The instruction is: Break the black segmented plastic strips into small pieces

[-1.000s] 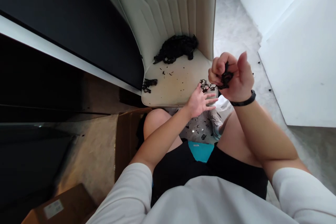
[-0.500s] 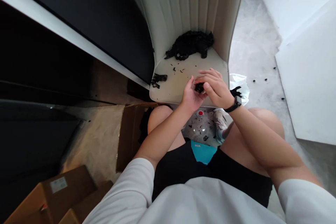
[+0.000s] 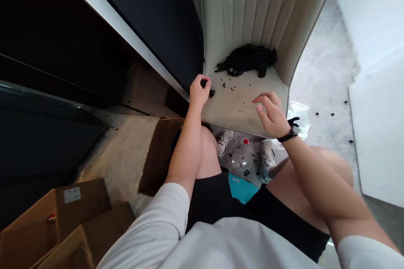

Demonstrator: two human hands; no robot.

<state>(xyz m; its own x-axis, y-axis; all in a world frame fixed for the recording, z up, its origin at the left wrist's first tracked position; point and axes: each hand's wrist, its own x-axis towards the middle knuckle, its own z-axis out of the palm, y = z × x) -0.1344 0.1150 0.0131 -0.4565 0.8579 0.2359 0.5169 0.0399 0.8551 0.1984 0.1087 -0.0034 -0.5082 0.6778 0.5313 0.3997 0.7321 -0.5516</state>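
My left hand (image 3: 199, 91) is at the left edge of the beige chair seat (image 3: 233, 111), thumb and forefinger curled together around a small black piece (image 3: 203, 83), mostly covered by the fingers. Just beside it a black scrap (image 3: 212, 93) shows on the seat. My right hand (image 3: 270, 113) hovers over the right front of the seat, fingers bent and apart, with nothing in it. A larger heap of crumpled black pieces (image 3: 249, 59) lies against the backrest. Small black bits (image 3: 232, 88) are scattered across the seat between the hands and the heap.
An open cardboard box (image 3: 151, 159) stands left of my legs, with more cardboard boxes (image 3: 85, 197) at lower left. A white plastic bag (image 3: 301, 113) with something black is right of the chair. Black crumbs and a red round thing (image 3: 245, 141) show below the seat.
My hands were together around a black piece over the seat's front; they have parted. The left moved to the scraps at the left edge, the right stayed at the right. The view has shifted.
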